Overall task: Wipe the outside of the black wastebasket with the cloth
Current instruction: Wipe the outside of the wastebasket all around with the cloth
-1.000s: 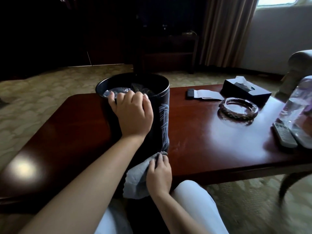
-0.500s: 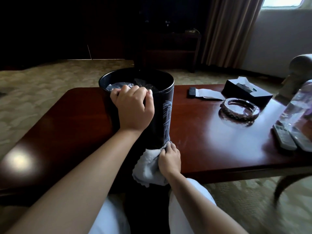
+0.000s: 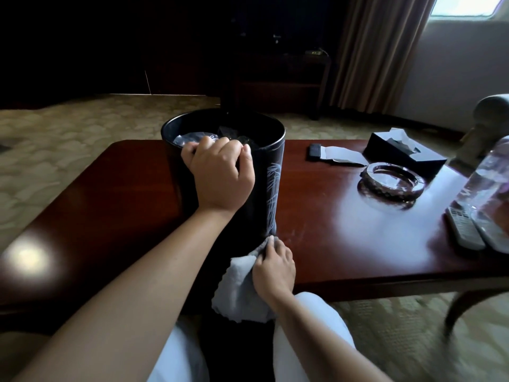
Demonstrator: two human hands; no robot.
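The black wastebasket [image 3: 268,172], with a pale leaf pattern on its right side, stands upright at the near edge of the dark red wooden table [image 3: 330,216]. My left hand [image 3: 220,172] grips its near rim, fingers curled over the edge. Crumpled clear plastic lies inside the basket. My right hand [image 3: 274,267] holds a grey cloth [image 3: 238,290] and presses it against the lower right of the basket's wall, by the table edge. Most of the cloth hangs loose below my hand.
On the table's right half lie a glass ashtray [image 3: 391,180], a black tissue box [image 3: 405,150], a small black item with white paper [image 3: 330,154], a remote [image 3: 462,230] and a clear plastic bottle [image 3: 490,188]. My knees in white trousers sit under the near edge.
My right hand has risen with the cloth from below the table edge up to the basket's lower wall. My left hand has stayed gripping the rim.
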